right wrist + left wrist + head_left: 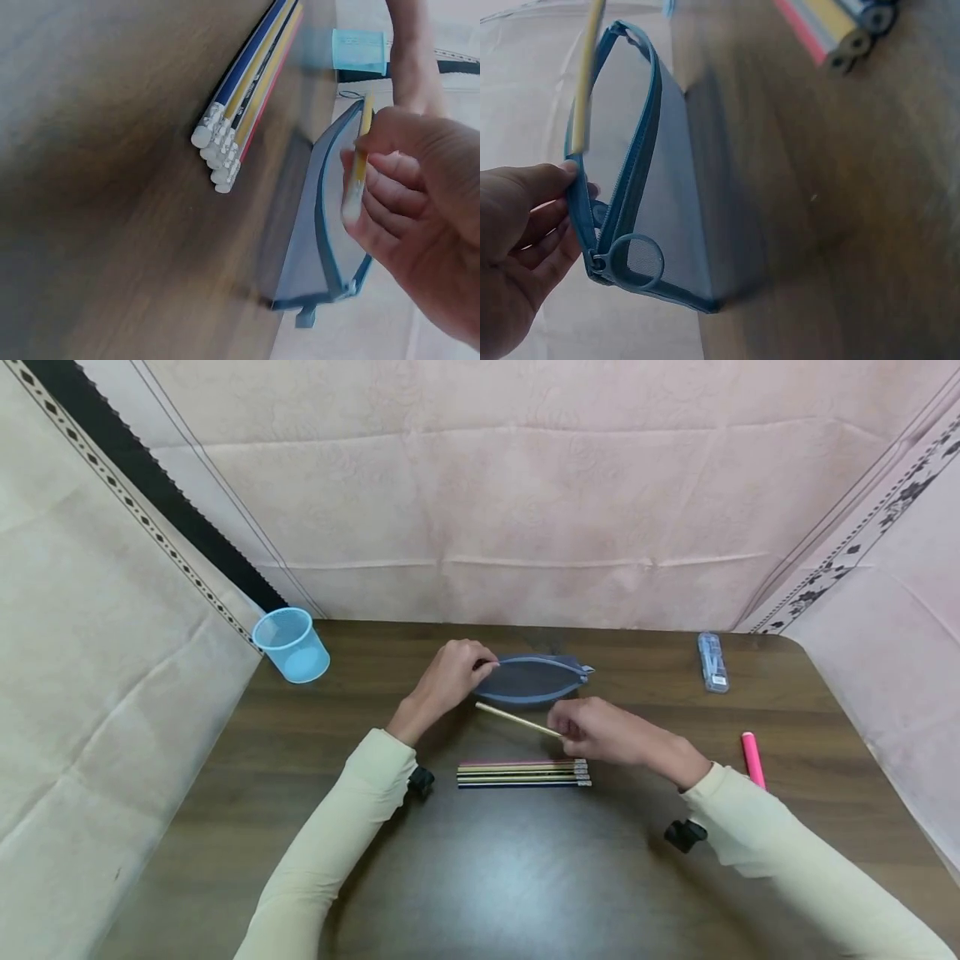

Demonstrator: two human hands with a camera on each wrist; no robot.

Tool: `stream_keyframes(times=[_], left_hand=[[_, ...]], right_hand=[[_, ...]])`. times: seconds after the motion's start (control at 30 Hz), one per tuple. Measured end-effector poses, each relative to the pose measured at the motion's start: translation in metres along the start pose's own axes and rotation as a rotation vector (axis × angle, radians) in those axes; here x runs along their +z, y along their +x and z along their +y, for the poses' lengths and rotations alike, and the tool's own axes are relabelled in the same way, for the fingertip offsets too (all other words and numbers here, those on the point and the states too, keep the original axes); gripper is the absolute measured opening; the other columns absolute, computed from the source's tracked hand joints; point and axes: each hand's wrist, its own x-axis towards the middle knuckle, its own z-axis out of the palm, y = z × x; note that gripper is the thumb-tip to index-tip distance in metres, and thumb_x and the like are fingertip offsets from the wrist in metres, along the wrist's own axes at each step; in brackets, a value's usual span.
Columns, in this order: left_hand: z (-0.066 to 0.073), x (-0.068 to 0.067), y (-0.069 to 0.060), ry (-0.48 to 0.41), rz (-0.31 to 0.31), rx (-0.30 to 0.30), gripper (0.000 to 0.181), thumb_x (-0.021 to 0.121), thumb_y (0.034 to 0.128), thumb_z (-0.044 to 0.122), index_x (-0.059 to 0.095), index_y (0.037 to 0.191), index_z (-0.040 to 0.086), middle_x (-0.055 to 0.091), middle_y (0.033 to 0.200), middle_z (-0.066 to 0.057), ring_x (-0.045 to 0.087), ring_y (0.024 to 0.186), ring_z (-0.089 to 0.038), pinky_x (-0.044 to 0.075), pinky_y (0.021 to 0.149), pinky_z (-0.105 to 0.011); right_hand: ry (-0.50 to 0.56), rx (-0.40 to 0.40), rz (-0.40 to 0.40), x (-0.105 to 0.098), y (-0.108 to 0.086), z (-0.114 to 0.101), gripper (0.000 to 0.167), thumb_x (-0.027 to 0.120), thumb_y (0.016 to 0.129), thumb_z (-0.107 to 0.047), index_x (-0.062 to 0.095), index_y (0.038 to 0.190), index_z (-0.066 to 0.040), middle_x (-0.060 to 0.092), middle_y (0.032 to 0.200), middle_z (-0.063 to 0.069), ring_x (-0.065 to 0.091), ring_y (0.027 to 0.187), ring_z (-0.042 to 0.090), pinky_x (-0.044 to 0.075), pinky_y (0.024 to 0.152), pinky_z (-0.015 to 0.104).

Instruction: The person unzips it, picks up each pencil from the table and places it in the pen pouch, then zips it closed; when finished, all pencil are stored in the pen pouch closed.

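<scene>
A blue mesh pouch (pixel 531 681) stands with its zipped mouth gaping. The left hand (pixel 455 675) pinches the pouch's left end; in the left wrist view that hand (pixel 532 232) holds the rim between thumb and fingers. One yellow pencil (pixel 517 719) is held by the right hand (pixel 603 731) near its eraser end, in front of the pouch. The right wrist view shows thumb and fingers of the right hand (pixel 420 180) around the pencil (pixel 358 172). Several pencils (pixel 522 774) lie side by side nearer the person, erasers to the right.
A light blue cup (pixel 292 646) leans at the table's back left. At the back right lies a blue packaged item (pixel 712 662). A pink marker (pixel 753 760) is beside the right forearm. Cloth (pixel 525 493) hangs behind the wooden table (pixel 480 877).
</scene>
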Motion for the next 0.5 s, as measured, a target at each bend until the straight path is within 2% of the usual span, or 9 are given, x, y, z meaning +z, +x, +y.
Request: stream_keyframes(times=[0.07,0.17,0.3,0.4,0.5], left_hand=[[-0.001,-0.003,0.002,-0.009,0.003,-0.015,0.017,0.069,0.0964,0.017,0.079,0.101,0.003,0.077,0.098,-0.01,0.072,0.089,-0.02,0.058,0.081,-0.034],[-0.002,-0.006,0.003,-0.014,-0.009,-0.038,0.018,0.069,0.0966,0.017,0.079,0.101,0.003,0.077,0.098,-0.01,0.071,0.087,-0.02,0.058,0.08,-0.034],[0.001,-0.005,0.004,-0.001,-0.032,-0.055,0.019,0.068,0.0973,0.018,0.079,0.102,0.003,0.077,0.099,-0.01,0.071,0.087,-0.019,0.058,0.079,-0.033],[0.005,-0.003,0.005,0.001,-0.043,-0.059,0.019,0.068,0.0975,0.018,0.079,0.102,0.003,0.078,0.1,-0.01,0.071,0.088,-0.018,0.058,0.08,-0.033],[0.008,-0.003,0.005,0.003,-0.046,-0.067,0.019,0.068,0.0974,0.019,0.079,0.102,0.004,0.078,0.099,-0.009,0.071,0.086,-0.016,0.058,0.08,-0.032]], right_hand=[[0.133,0.028,-0.017,-0.001,-0.005,0.001,0.026,0.067,0.089,0.0,0.068,0.115,-0.003,0.064,0.084,-0.002,0.057,0.074,0.005,0.051,0.066,0.022],[0.375,0.076,-0.054,0.003,-0.01,0.001,0.027,0.064,0.089,0.003,0.067,0.115,0.007,0.07,0.089,0.01,0.063,0.078,0.007,0.057,0.071,0.027],[0.812,0.243,-0.105,0.011,-0.007,-0.003,0.024,0.057,0.095,-0.001,0.06,0.112,0.016,0.071,0.091,0.014,0.069,0.079,0.013,0.061,0.077,0.036],[1.144,0.414,-0.088,0.013,0.002,-0.007,0.021,0.053,0.1,-0.005,0.06,0.109,0.012,0.071,0.089,0.008,0.071,0.081,0.015,0.061,0.081,0.033],[1.455,0.558,-0.015,0.012,0.014,-0.007,0.016,0.05,0.103,-0.005,0.063,0.105,0.004,0.073,0.091,0.009,0.074,0.085,0.017,0.06,0.084,0.027]])
